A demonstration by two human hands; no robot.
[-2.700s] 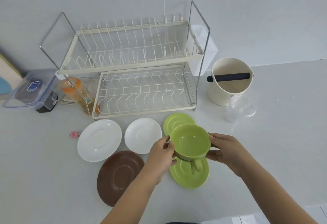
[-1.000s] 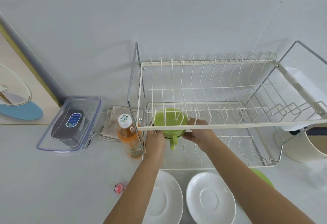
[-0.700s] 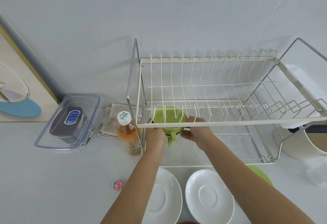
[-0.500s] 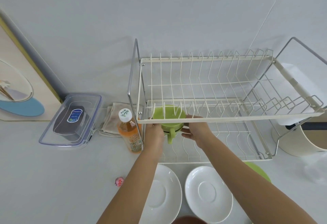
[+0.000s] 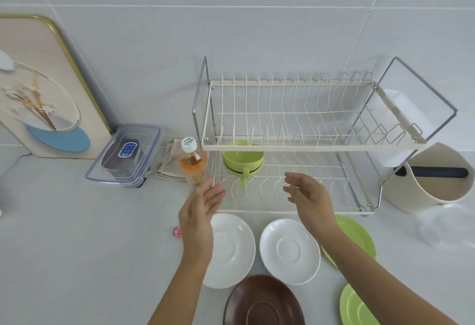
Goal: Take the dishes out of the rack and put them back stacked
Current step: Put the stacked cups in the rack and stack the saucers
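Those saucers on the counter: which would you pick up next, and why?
Probably a white saucer: the green cups already sit in the rack, both hands are empty, and its twin lies beside it, ready to stack.

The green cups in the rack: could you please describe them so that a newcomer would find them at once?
Start at the two-tier wire dish rack against the tiled wall. On its lower tier, at the far left end beside the orange drink bottle, sit the stacked green cups, one handle pointing forward. They are the only dishes in the rack; every saucer lies on the counter in front.
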